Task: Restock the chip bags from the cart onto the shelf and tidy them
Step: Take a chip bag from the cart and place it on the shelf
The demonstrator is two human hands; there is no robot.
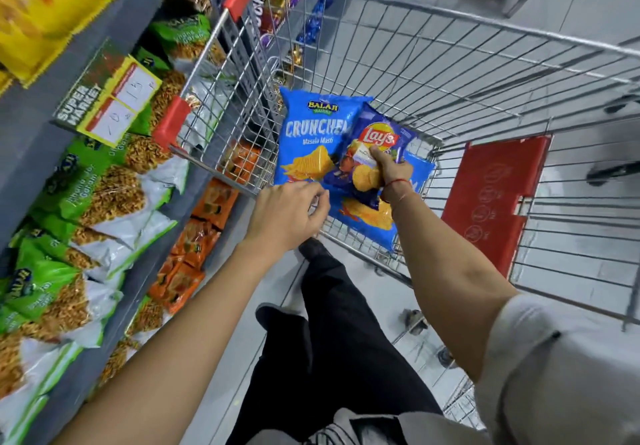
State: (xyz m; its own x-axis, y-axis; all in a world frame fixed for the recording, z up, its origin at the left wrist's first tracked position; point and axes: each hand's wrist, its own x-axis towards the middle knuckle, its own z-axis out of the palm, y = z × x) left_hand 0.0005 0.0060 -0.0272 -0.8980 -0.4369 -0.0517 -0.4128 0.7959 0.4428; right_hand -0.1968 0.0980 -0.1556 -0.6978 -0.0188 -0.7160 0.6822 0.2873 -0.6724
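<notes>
Inside the wire cart (450, 73) lie blue chip bags. A blue Balaji Crunchex bag (308, 136) stands tilted against the cart's near wall. My right hand (393, 172) grips a dark blue Lay's bag (374, 143) that rests over the Crunchex bag and over another blue bag (370, 216) underneath. My left hand (289, 214) hovers at the lower edge of the Crunchex bag with fingers curled and apart, holding nothing. The shelf (34, 153) runs along the left, packed with snack bags.
Green and white Balaji snack bags (93, 195) fill the left shelf, orange packets (204, 222) sit lower down, yellow bags (38, 11) are above. A price tag (110, 98) hangs off the shelf edge. The cart's red child-seat flap (488, 195) is at right. Grey floor lies below.
</notes>
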